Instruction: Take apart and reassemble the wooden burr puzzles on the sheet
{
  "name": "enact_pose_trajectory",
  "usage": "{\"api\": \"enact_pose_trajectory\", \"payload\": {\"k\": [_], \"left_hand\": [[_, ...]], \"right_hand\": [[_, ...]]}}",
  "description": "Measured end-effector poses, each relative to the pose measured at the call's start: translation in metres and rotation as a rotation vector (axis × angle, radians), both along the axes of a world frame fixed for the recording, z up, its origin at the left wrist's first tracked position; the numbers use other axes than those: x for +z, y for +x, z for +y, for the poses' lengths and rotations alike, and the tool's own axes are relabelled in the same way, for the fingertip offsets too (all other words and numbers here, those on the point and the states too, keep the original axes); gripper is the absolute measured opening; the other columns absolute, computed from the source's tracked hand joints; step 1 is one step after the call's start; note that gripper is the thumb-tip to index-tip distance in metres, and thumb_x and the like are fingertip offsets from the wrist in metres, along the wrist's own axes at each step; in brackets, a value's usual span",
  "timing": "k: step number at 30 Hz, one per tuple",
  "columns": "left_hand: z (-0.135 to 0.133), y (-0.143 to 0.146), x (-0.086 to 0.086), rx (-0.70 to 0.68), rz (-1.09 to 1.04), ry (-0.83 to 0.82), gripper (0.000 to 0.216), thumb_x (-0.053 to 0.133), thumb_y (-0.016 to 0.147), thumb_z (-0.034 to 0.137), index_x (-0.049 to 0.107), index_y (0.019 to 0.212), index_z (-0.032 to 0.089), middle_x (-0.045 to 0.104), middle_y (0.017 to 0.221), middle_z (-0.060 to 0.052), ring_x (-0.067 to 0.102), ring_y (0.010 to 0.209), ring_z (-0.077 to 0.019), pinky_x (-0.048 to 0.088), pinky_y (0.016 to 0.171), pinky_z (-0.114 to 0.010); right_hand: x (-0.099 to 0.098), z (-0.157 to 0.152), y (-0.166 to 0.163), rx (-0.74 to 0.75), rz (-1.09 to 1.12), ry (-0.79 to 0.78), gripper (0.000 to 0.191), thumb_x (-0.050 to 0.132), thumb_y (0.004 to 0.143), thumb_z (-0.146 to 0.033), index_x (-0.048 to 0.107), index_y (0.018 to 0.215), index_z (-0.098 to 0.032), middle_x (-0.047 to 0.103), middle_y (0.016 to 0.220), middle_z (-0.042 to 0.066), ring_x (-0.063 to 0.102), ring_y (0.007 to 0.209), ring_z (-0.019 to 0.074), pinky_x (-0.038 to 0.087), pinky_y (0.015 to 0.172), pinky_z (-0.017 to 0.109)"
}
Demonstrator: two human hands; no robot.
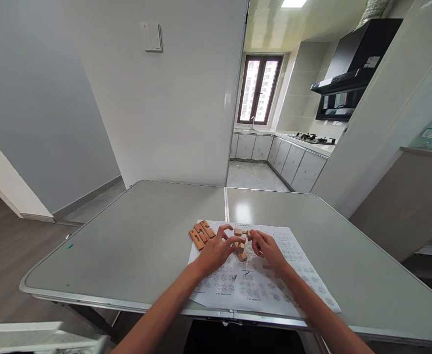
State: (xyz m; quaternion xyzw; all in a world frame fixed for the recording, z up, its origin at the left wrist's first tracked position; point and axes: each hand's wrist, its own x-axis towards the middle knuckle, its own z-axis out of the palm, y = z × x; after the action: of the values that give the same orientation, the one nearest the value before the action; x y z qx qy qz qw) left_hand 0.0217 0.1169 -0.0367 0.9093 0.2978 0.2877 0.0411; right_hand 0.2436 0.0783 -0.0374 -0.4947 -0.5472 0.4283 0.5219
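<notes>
My left hand (216,250) and my right hand (267,248) meet over a partly joined cluster of wooden puzzle pieces (241,243) standing on a printed instruction sheet (260,282). The left fingertips pinch the cluster from the left. The right fingers pinch one wooden piece at the cluster's upper right. Both hands are closed on the wood. A few loose notched wooden pieces (201,233) lie side by side at the sheet's far left corner, just beyond my left hand.
The sheet lies on a grey folding table (127,246) with a centre seam. A white wall with a switch stands behind. An open doorway leads to a kitchen with cabinets (293,162) and a black range hood (348,73).
</notes>
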Motion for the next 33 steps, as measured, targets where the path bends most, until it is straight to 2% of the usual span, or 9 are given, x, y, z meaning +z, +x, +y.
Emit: {"api": "enact_pose_trajectory", "payload": {"k": [5,7,10,12,14,20,27,33], "left_hand": [[-0.002,0.0,0.004,0.016,-0.025,-0.068,0.02,0.045,0.104,0.026,0.05,0.124,0.027,0.045,0.141,-0.012,0.07,0.088,-0.0187,0.057,0.063,-0.03],[-0.004,0.0,0.006,0.015,-0.063,-0.146,0.019,0.042,0.106,0.028,0.047,0.124,0.025,0.053,0.138,-0.012,0.071,0.083,-0.0179,0.056,0.068,-0.032],[-0.007,-0.001,0.009,0.029,-0.085,-0.246,0.022,0.043,0.106,0.03,0.045,0.126,0.022,0.071,0.109,-0.007,0.072,0.078,-0.02,0.053,0.071,-0.031],[-0.009,-0.002,0.01,0.039,-0.079,-0.262,0.024,0.044,0.105,0.032,0.046,0.126,0.021,0.073,0.09,-0.003,0.072,0.074,-0.0215,0.051,0.07,-0.03],[-0.01,-0.002,0.012,0.052,-0.088,-0.265,0.025,0.046,0.104,0.035,0.049,0.125,0.021,0.073,0.083,-0.002,0.072,0.072,-0.0215,0.05,0.07,-0.029],[-0.008,0.0,0.01,0.082,-0.138,-0.303,0.031,0.047,0.103,0.042,0.053,0.126,0.023,0.076,0.093,-0.002,0.07,0.067,-0.0171,0.051,0.069,-0.028],[-0.003,0.001,0.01,0.141,-0.118,-0.304,0.035,0.043,0.104,0.037,0.051,0.136,0.023,0.076,0.09,0.0,0.068,0.063,-0.0158,0.05,0.066,-0.027],[-0.002,0.002,0.008,0.216,-0.067,-0.264,0.031,0.046,0.102,0.033,0.053,0.13,0.022,0.076,0.086,-0.002,0.068,0.065,-0.0199,0.048,0.067,-0.03]], "right_hand": [[0.001,0.001,0.004,-0.043,0.09,-0.021,0.055,0.054,0.091,-0.073,0.062,0.078,-0.02,0.042,0.048,-0.007,0.031,0.044,0.0104,0.027,0.044,0.026],[0.0,0.002,0.004,-0.056,0.112,-0.02,0.054,0.056,0.09,-0.073,0.062,0.08,-0.02,0.044,0.05,-0.007,0.031,0.044,0.0103,0.026,0.044,0.025],[-0.001,0.004,0.004,-0.077,0.127,-0.017,0.053,0.058,0.088,-0.073,0.064,0.084,-0.02,0.046,0.055,-0.006,0.033,0.045,0.0104,0.027,0.044,0.025],[-0.002,0.004,0.005,-0.094,0.126,-0.013,0.052,0.059,0.088,-0.072,0.065,0.087,-0.02,0.046,0.057,-0.006,0.034,0.046,0.0104,0.028,0.044,0.025],[-0.004,0.005,0.006,-0.113,0.12,-0.007,0.051,0.059,0.089,-0.071,0.065,0.087,-0.02,0.045,0.057,-0.006,0.034,0.046,0.0103,0.028,0.044,0.025],[-0.008,0.008,0.008,-0.173,0.066,0.039,0.049,0.055,0.09,-0.069,0.058,0.079,-0.022,0.045,0.057,-0.006,0.036,0.046,0.0109,0.029,0.043,0.026],[-0.012,0.007,0.01,-0.221,-0.111,0.095,0.04,0.039,0.096,-0.053,0.033,0.066,-0.027,0.036,0.058,-0.005,0.033,0.051,0.0137,0.03,0.048,0.027],[-0.014,0.003,0.007,-0.222,-0.404,0.117,0.036,0.045,0.089,-0.041,0.035,0.059,-0.024,0.038,0.054,-0.005,0.033,0.054,0.0148,0.028,0.054,0.028]]}}
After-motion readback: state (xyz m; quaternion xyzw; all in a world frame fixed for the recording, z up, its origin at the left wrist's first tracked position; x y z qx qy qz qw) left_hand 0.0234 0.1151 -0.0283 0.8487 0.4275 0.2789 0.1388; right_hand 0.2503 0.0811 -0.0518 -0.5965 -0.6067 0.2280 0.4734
